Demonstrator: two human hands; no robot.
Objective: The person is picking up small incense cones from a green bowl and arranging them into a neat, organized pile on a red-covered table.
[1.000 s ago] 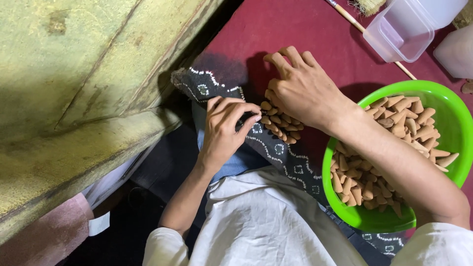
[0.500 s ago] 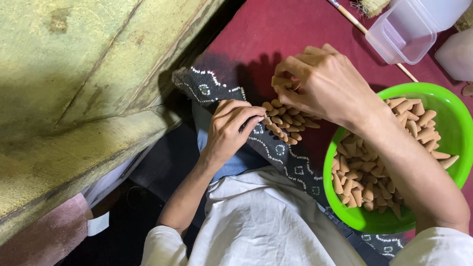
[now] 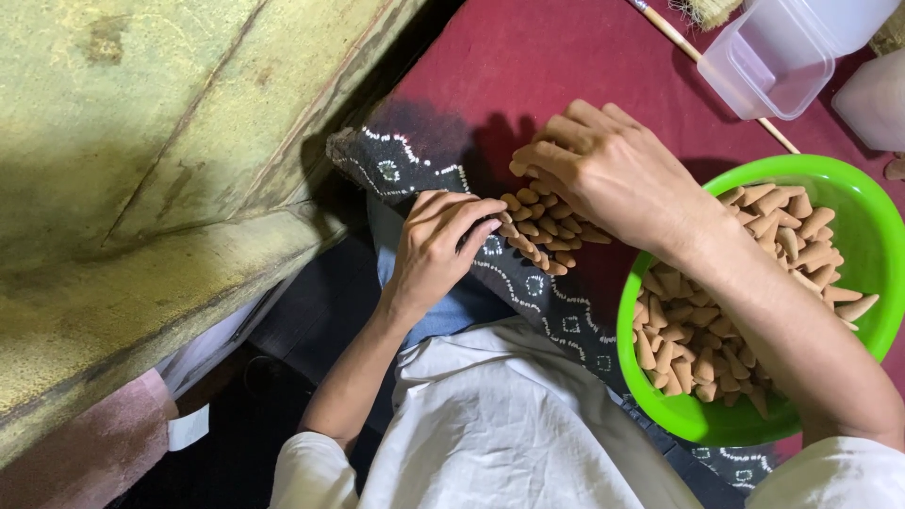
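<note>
— On the dark patterned cloth (image 3: 556, 311), what lies there?
— A row of tan cones (image 3: 542, 236). Left hand (image 3: 436, 247) presses its end, grip loose; right hand (image 3: 613, 174) cups it, beside the green bowl (image 3: 872, 236).

It looked like a small home craft workplace: a person sat low beside a worn, stained greenish wall (image 3: 141, 188), at a maroon cloth-covered worktop (image 3: 528, 66) carrying a green bowl (image 3: 872, 236) of small brown cones (image 3: 688, 344) and a clear plastic tub (image 3: 782, 57).
</note>
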